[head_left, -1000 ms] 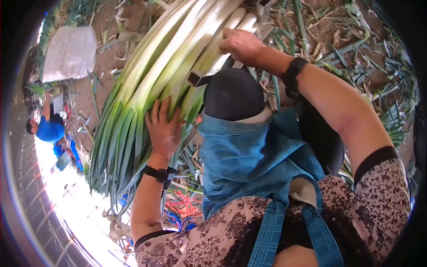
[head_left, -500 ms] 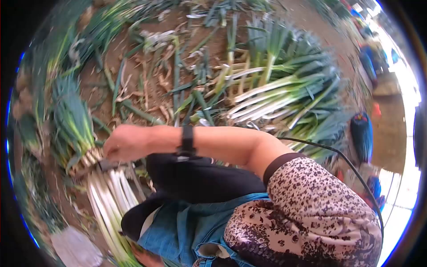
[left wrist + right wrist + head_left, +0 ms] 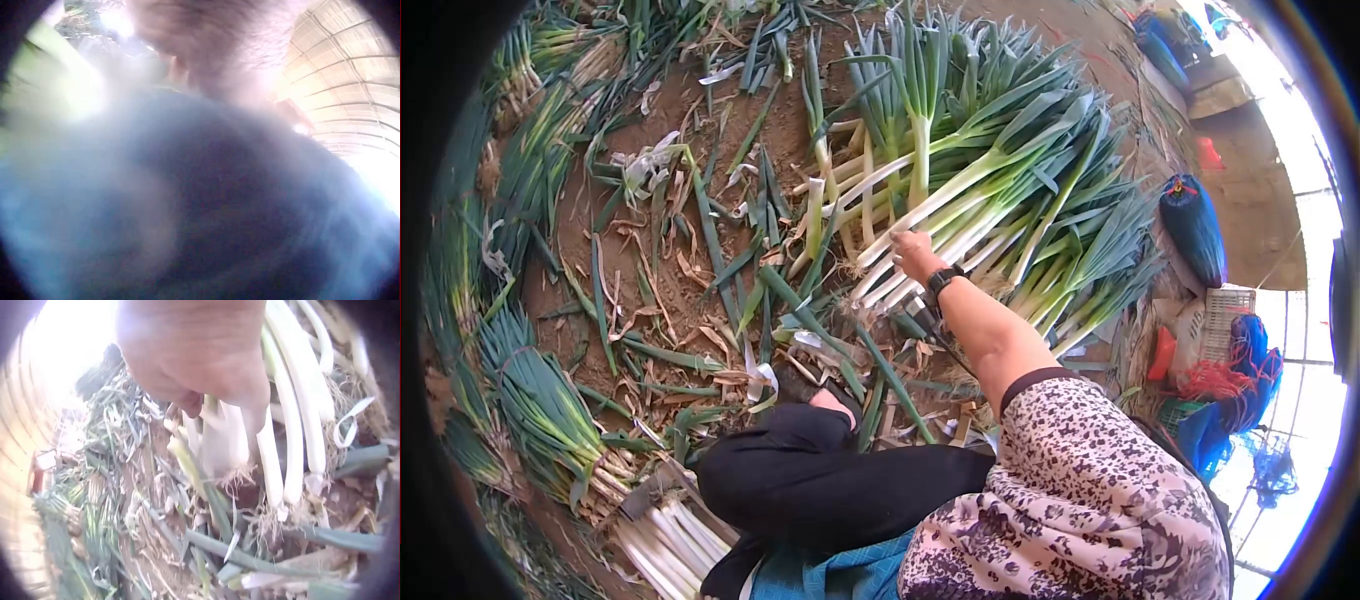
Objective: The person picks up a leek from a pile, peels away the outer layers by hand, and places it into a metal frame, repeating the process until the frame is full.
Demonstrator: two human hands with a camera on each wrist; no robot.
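My right hand [image 3: 916, 255] is among the white stalks of a loose pile of leeks [image 3: 980, 225] on the ground, its thumb and fingers curled round one leek [image 3: 234, 434] near the root end. Other leeks with stringy roots lie right beside the fingers in the right wrist view. My left hand [image 3: 215, 40] shows only as a blurred patch of skin in the left wrist view, fingers hidden, above dark blue cloth [image 3: 212, 200] and near a pale green leek surface [image 3: 69, 81]. By my knee, white leek stalks [image 3: 668, 545] lie at a metal holder [image 3: 655, 490].
Tied green bundles [image 3: 540, 385] lie at the left. Leaf scraps [image 3: 700, 250] litter the soil in front of my bent leg [image 3: 840, 490]. Toward the right stand a blue wrapped bundle [image 3: 1195, 230], a crate [image 3: 1228, 315] and red strings [image 3: 1215, 380].
My view has swung right, away from the leeks across my lap. The right hand has left the holder area and reached out to the loose pile. My left hand has gone out of the head view.
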